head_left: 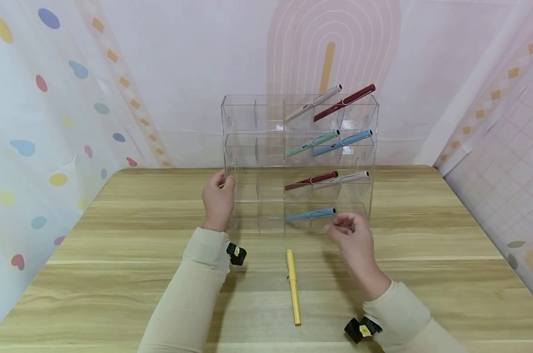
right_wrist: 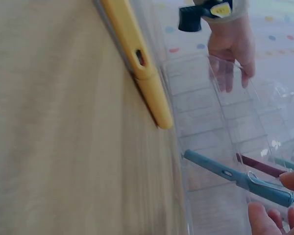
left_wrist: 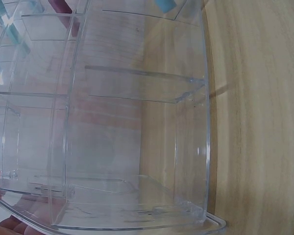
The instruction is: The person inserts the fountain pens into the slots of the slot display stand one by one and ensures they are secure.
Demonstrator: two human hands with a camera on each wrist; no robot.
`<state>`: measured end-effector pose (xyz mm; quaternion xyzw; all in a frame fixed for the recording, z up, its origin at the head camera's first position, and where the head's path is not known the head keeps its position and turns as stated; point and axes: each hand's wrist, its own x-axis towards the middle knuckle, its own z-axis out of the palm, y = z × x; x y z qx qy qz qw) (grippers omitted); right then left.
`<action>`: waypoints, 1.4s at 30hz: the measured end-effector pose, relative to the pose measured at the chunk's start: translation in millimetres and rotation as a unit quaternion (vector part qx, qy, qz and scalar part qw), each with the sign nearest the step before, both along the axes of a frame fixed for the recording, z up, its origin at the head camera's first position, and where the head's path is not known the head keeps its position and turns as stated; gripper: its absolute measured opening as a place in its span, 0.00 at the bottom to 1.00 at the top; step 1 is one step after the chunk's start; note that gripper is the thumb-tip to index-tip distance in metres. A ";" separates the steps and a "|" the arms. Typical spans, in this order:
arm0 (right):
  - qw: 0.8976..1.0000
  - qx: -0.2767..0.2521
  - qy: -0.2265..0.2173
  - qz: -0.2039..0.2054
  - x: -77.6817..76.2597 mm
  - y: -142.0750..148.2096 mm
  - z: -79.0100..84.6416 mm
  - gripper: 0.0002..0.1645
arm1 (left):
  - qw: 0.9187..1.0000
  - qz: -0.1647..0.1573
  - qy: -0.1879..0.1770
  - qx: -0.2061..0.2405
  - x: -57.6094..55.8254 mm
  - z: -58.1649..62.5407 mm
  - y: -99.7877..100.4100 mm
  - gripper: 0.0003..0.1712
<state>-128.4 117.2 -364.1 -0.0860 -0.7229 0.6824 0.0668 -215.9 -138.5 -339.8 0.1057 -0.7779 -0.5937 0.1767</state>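
Note:
A clear acrylic display rack [head_left: 270, 169] with stepped tiers stands on the table, pens leaning in its right-hand columns. My left hand [head_left: 219, 198] grips the rack's left side edge; the right wrist view shows that hand's fingers [right_wrist: 224, 78] behind the clear panel. A light blue pen [head_left: 310, 214] lies slanted in the bottom tier, cap end to the right. Right at that cap end is my right hand [head_left: 352, 238], thumb and fingers parted and loosely bent, holding nothing. On the table in front of the rack lies a yellow pen [head_left: 293, 289].
Higher tiers hold dark red pens [head_left: 345, 103], pale pens [head_left: 315, 104], a green pen [head_left: 312, 143] and another blue pen [head_left: 343, 143]. The wooden table [head_left: 129, 274] ends at a patterned curtain [head_left: 182, 73] behind. Both wrists carry small black cameras.

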 end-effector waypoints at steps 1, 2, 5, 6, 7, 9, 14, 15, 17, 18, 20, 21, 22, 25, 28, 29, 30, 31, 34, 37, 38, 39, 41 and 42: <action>1.000 0.009 -0.009 0.010 1.5 0.2 -0.5 0.17 | 1.000 0.001 -0.001 -0.001 -0.1 0.1 0.0 0.22; 1.000 0.015 -0.017 0.019 3.0 0.2 -1.1 0.17 | 1.000 0.001 -0.001 -0.001 -0.3 0.2 0.0 0.22; 0.997 0.050 -0.035 0.054 6.8 -1.7 -4.3 0.19 | 1.000 0.002 0.000 0.000 -0.4 0.3 0.0 0.22; 0.995 0.061 -0.040 0.066 7.8 -2.7 -5.6 0.19 | 1.000 0.003 -0.001 -0.001 -0.3 0.3 0.1 0.22; 0.994 0.070 -0.043 0.079 8.6 -3.6 -7.1 0.20 | 1.000 0.003 0.000 -0.001 -0.3 0.4 0.2 0.22; 0.989 0.093 -0.048 0.101 9.6 -5.5 -10.4 0.22 | 1.000 0.002 0.000 -0.001 -0.2 0.5 0.5 0.22; 0.979 0.133 -0.058 0.146 7.8 -12.2 -19.8 0.24 | 1.000 0.002 -0.001 -0.004 -0.1 1.3 0.7 0.22; 0.977 0.137 -0.061 0.155 7.4 -13.9 -21.2 0.24 | 1.000 0.002 -0.002 -0.003 -0.2 1.5 0.8 0.22; 0.972 0.140 -0.068 0.173 7.5 -17.6 -22.4 0.24 | 1.000 0.002 -0.004 -0.004 -0.3 1.6 0.7 0.22; 0.971 0.141 -0.070 0.182 7.7 -19.6 -22.6 0.25 | 1.000 0.003 -0.005 -0.004 -0.3 1.7 0.8 0.22; 0.967 0.144 -0.074 0.196 8.0 -23.4 -22.5 0.26 | 1.000 0.003 -0.005 -0.001 -0.5 1.3 0.9 0.22; 0.965 0.146 -0.076 0.202 7.7 -25.4 -22.7 0.26 | 1.000 0.003 -0.005 0.001 -0.4 1.2 1.0 0.22; 0.964 0.149 -0.078 0.207 7.4 -27.2 -22.8 0.26 | 1.000 0.002 -0.005 0.001 -0.4 1.0 0.8 0.22; 0.959 0.161 -0.085 0.218 6.0 -32.1 -23.5 0.27 | 1.000 0.002 -0.005 0.002 -0.3 0.4 0.6 0.22; 0.953 0.171 -0.091 0.233 5.4 -35.6 -23.5 0.28 | 1.000 0.003 -0.006 -0.001 -0.5 -0.2 0.2 0.22; 0.951 0.174 -0.093 0.239 5.3 -36.6 -23.1 0.28 | 1.000 0.004 -0.005 0.000 -0.7 -0.3 0.3 0.22; 0.949 0.178 -0.094 0.244 5.4 -37.6 -22.6 0.29 | 1.000 0.004 -0.006 -0.001 -1.0 -0.4 0.3 0.22; 0.947 0.182 -0.096 0.248 5.2 -38.5 -22.4 0.29 | 1.000 0.004 -0.006 -0.002 -1.1 -0.5 0.3 0.22; 0.941 0.193 -0.100 0.259 4.2 -41.6 -21.2 0.30 | 1.000 0.005 -0.008 -0.004 -1.5 -0.7 0.5 0.22; 0.935 0.208 -0.097 0.270 2.4 -44.7 -20.7 0.31 | 1.000 0.005 -0.008 -0.004 -1.3 -0.6 0.7 0.22; 0.932 0.218 -0.093 0.274 1.8 -45.7 -20.3 0.31 | 1.000 0.005 -0.007 -0.004 -1.2 -0.6 0.7 0.21; 0.929 0.230 -0.089 0.277 1.3 -46.6 -19.9 0.31 | 1.000 0.005 -0.006 -0.003 -1.2 -0.7 0.6 0.21; 0.921 0.259 -0.079 0.282 0.5 -48.5 -19.1 0.29 | 1.000 0.005 -0.005 -0.001 -1.3 -0.6 0.7 0.21; 0.916 0.274 -0.074 0.283 0.1 -49.4 -18.7 0.28 | 1.000 0.005 -0.005 0.000 -1.3 -0.6 0.9 0.21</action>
